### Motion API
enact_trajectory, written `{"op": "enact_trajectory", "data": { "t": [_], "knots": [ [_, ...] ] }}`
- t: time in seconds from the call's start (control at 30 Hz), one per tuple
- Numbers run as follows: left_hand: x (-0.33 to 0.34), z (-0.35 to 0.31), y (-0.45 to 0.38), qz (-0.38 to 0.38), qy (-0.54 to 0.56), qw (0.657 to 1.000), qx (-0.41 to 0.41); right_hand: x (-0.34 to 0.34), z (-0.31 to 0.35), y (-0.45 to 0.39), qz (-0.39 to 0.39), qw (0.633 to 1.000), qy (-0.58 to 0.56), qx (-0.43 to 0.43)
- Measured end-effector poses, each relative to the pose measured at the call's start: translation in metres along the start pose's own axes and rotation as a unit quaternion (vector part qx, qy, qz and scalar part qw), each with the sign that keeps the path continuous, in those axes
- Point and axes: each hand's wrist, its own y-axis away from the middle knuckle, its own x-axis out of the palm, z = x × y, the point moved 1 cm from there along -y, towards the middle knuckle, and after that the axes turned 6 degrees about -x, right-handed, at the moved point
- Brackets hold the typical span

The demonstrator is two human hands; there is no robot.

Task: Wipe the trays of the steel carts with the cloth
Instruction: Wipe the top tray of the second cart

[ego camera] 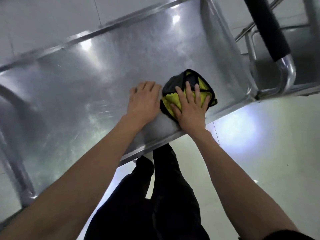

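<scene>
A steel cart's top tray fills most of the view, shiny and streaked. A folded yellow cloth with black edging lies on the tray near its front edge, toward the right end. My right hand presses flat on the cloth with spread, straight fingers. My left hand rests flat on the bare steel just left of the cloth, its fingers slightly bent and its fingertips beside the cloth's edge.
The cart's push handle with a black foam grip rises at the upper right, with a second steel cart behind it. A steel upright stands at the left. My dark trousers and pale floor lie below the tray's front edge.
</scene>
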Motion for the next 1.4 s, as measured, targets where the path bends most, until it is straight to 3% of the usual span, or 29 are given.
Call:
{"op": "enact_trajectory", "data": {
  "t": [0.2, 0.5, 0.67, 1.07, 1.27, 1.4],
  "knots": [
    [0.011, -0.012, -0.002, 0.006, -0.05, 0.998, 0.029, 0.001, -0.012, 0.051, -0.032, 0.999, 0.026, 0.007],
    [0.004, 0.0, -0.045, -0.016, -0.04, 0.999, 0.003, 0.0, -0.021, 0.027, -0.029, 0.999, 0.0, 0.044],
    [-0.005, -0.008, -0.081, -0.012, -0.039, 0.999, -0.007, -0.008, -0.036, -0.026, -0.031, 0.997, -0.028, 0.063],
    [-0.025, -0.021, -0.159, -0.09, 0.039, 0.992, -0.082, -0.036, -0.069, -0.202, -0.004, 0.999, -0.019, -0.03],
    [-0.025, -0.02, -0.157, -0.084, 0.052, 0.991, -0.089, -0.052, -0.065, -0.301, 0.013, 0.998, -0.032, -0.047],
    [-0.024, -0.018, -0.158, -0.055, 0.028, 0.994, -0.085, -0.054, -0.06, -0.321, 0.016, 0.998, -0.044, -0.043]
  ]
}}
